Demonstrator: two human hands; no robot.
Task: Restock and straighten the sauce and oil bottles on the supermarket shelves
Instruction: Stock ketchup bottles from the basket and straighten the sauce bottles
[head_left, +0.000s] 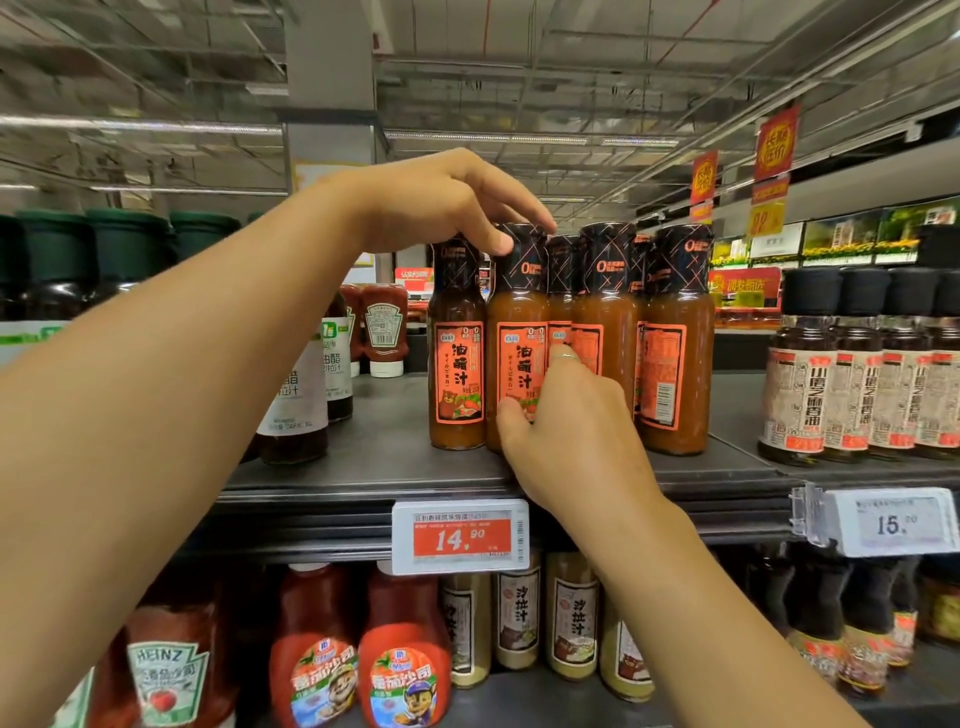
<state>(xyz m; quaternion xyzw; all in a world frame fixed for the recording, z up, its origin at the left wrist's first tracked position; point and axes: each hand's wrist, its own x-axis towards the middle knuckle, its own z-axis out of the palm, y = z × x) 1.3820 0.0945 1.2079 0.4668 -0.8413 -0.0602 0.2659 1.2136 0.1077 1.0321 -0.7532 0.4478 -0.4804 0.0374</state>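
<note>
Both hands (447, 208) (566, 415) grip one orange sauce bottle (517, 322).

Orange sauce bottles (605, 332) with black crosshatched caps and orange labels; dark grey shelf (374, 457); red-and-white price tag (460, 535).

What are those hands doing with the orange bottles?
A person is tidying sauce bottles on a supermarket shelf. The left hand holds the black cap of one orange sauce bottle from above, and the right hand grips the same bottle low down, near its label. It stands at the front of the shelf among other bottles just like it. A price tag below reads 14.90.
</note>
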